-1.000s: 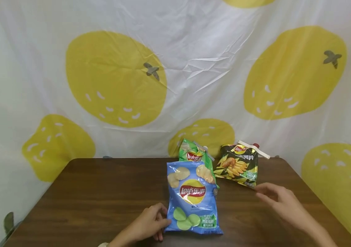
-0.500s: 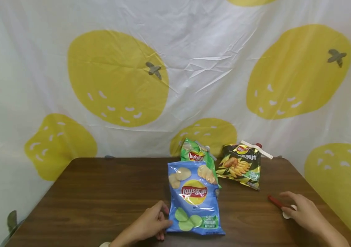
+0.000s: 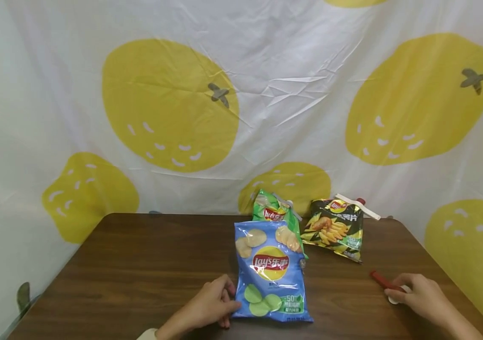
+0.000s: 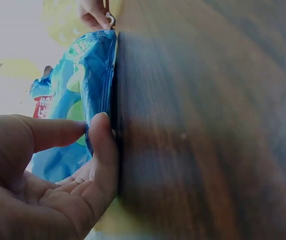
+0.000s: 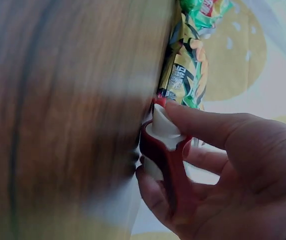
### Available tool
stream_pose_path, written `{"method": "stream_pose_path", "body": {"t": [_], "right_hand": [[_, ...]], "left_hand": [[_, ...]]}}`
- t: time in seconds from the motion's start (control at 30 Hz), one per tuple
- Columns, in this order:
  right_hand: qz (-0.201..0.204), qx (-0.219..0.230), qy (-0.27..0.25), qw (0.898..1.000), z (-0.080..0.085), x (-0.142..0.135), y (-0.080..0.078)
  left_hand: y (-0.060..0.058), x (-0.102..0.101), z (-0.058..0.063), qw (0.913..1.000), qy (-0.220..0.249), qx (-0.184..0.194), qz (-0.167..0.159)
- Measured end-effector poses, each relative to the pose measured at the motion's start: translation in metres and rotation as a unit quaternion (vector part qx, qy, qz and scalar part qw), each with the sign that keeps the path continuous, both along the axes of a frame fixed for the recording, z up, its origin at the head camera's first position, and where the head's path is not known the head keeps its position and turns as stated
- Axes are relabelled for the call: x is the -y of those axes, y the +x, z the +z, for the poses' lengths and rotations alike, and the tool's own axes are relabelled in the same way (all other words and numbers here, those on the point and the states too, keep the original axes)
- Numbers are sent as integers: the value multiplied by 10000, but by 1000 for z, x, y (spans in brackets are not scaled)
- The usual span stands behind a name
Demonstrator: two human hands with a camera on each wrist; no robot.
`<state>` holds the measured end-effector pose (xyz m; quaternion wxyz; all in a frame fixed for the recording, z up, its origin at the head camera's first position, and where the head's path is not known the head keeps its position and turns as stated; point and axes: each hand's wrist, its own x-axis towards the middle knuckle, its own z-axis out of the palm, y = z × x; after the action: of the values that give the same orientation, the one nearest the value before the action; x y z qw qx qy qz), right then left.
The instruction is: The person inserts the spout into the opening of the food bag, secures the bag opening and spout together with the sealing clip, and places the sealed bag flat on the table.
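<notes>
a blue lay's chip bag is sitting just to the right of the left hand, whose thumb and finger are pinching its lower left edge. its glossy, creased front is showing a red-and-yellow logo in the middle, pale chips above, green rounds below and a green label in the lower right corner; its top is pointing away from that hand. a dark-red clip with white parts is being gripped by the right hand, its slim red bar poking past the fingertips, slanting leftward and away.

Passage over the left tabletop; blue bag blocks green bag
</notes>
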<state>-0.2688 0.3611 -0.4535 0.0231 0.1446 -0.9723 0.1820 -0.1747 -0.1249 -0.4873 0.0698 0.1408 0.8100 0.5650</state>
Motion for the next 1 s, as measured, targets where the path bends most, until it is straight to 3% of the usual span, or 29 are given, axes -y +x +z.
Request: {"method": "stream_pose_path", "body": {"t": [0.1,0.23,0.37,0.5,0.57,0.67,0.73,0.77,0.83,0.9,1.0], "right_hand": [[75,5,-75,9999,-1,4,2],[132,3,-149,9998,-1,7,2],[150,-331,-153,9992,-2,12,3],[263,-513,-202,9981,2,24,7],[351,-507,-285,9977,6,34,12],[606,-599,-519,9950,16,53,23],[918,-894,-795,9886,24,69,34],[1116,-1022,-941,9840,29,77,40],[1531,-1275,-1157,9731,41,95,52],[1949,-1550,-1247,9604,52,112,61],[2396,-1718,-1227,9476,66,134,72]], "left_hand": [[1,3,4,9994,-355,25,38],[1,13,11,9922,-1230,-181,121],[0,19,18,9824,-1752,-611,228],[-2,19,25,9678,-2116,-1303,398],[-2,15,29,9516,-2415,-1813,568],[3,7,35,9179,-2835,-2648,835],[7,2,39,8954,-3009,-3128,993],[9,-1,42,8895,-3004,-3287,1023],[12,-6,47,8878,-2889,-3435,1020],[15,-10,53,8965,-2670,-3401,968],[18,-17,63,9236,-2213,-3058,670]]}}
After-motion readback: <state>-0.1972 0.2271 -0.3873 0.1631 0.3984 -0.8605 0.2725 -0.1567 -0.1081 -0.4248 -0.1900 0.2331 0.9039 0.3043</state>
